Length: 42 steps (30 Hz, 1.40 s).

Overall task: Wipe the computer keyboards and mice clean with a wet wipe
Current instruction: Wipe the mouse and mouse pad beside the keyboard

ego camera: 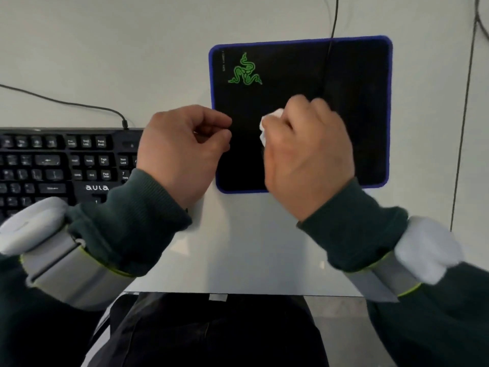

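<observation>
Your right hand [307, 152] grips the wipe [268, 127] over the mouse pad [370, 102]; your curled, empty left hand [182, 152] is nearer the keyboard [53, 168], left of the pad.

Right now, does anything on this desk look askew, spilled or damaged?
Nothing spilled or broken. The mouse pad looks slightly rotated relative to the keyboard. The right hand grips the white wipe over the pad; no mouse shows, only a cable running under that hand.
</observation>
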{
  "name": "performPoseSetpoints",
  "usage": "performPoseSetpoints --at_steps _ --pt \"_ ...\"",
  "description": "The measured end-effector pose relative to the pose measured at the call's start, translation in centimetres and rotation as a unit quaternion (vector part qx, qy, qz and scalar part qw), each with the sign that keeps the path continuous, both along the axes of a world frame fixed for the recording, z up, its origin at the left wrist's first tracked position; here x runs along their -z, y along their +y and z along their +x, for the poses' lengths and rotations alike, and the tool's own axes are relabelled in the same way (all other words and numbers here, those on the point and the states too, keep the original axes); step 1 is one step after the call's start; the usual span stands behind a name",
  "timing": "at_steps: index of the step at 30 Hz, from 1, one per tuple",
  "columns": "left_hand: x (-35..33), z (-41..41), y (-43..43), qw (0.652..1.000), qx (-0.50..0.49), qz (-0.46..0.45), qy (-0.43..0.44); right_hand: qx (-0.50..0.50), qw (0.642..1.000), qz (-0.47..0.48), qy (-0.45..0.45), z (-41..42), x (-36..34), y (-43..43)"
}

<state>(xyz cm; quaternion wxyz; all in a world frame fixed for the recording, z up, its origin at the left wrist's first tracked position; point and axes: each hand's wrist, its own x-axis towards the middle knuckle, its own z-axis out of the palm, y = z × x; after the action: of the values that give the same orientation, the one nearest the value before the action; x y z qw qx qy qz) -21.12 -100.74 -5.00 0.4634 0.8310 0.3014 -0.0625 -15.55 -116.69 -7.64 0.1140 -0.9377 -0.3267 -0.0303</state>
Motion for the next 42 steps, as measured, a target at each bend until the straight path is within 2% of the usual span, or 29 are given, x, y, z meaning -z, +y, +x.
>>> performPoseSetpoints --at_steps 5,8,10,11,12,13,15,18,20,21,24,26,27,30,34,38,42 --pt "0.6 1.0 0.1 0.999 0.014 -0.027 -0.014 -0.027 0.997 -0.019 -0.071 -4.2 0.8 0.0" --pt "-0.1 2.5 0.8 0.997 0.053 -0.030 -0.049 0.011 0.997 -0.010 -0.077 -3.9 -0.2 -1.8" --pt "-0.6 3.8 1.0 0.986 0.147 0.043 -0.062 0.029 0.997 -0.034 -0.063 -4.1 0.1 -2.6" --pt "-0.8 4.5 0.9 0.968 0.216 0.104 -0.080 0.013 0.998 -0.048 -0.049 -4.7 0.4 -3.0" --pt "-1.1 5.2 0.6 0.935 0.296 0.165 -0.107 -0.012 0.998 -0.056 -0.035 -5.5 0.8 -3.3" --pt "-1.2 5.9 0.4 0.885 0.385 0.222 -0.138 -0.032 0.997 -0.062 -0.028 -6.0 1.0 -3.8" --pt "-1.2 7.8 -0.2 0.750 0.550 0.319 -0.184 -0.025 0.998 -0.055 -0.025 -5.5 0.4 -4.8" --pt "-2.0 11.1 -2.2 0.554 0.707 0.410 -0.156 0.017 0.999 -0.007 -0.028 -4.1 0.1 -5.6" --pt "-2.0 12.1 -3.6 0.474 0.746 0.449 -0.131 0.009 1.000 -0.016 -0.017 -4.5 1.0 -6.0" --pt "-1.8 12.3 -3.9 0.459 0.758 0.449 -0.113 0.021 0.999 -0.027 -0.012 -4.5 1.5 -6.5" --pt "-1.7 12.3 -3.7 0.479 0.772 0.403 -0.110 0.168 0.985 -0.008 0.034 -2.6 2.1 -8.1" --pt "-1.7 12.5 -3.5 0.508 0.754 0.401 -0.113 0.271 0.959 0.064 0.061 -0.9 1.8 -8.5" --pt "-1.7 12.6 -3.4 0.521 0.744 0.405 -0.103 0.288 0.949 0.114 0.058 -0.4 1.4 -8.2" --pt "-1.4 13.1 -3.1 0.562 0.718 0.405 -0.073 0.220 0.956 0.194 0.006 -0.3 1.0 -5.5" --pt "-0.9 13.2 -2.9 0.614 0.677 0.404 -0.052 0.139 0.971 0.195 0.015 -2.0 2.4 -3.4" --pt "-0.2 13.1 -2.6 0.627 0.663 0.400 -0.084 0.109 0.977 0.177 0.036 -4.2 2.4 -3.5" --pt "-0.2 13.1 -3.1 0.630 0.666 0.389 -0.092 0.173 0.964 0.200 -0.001 -1.3 1.7 -2.4"
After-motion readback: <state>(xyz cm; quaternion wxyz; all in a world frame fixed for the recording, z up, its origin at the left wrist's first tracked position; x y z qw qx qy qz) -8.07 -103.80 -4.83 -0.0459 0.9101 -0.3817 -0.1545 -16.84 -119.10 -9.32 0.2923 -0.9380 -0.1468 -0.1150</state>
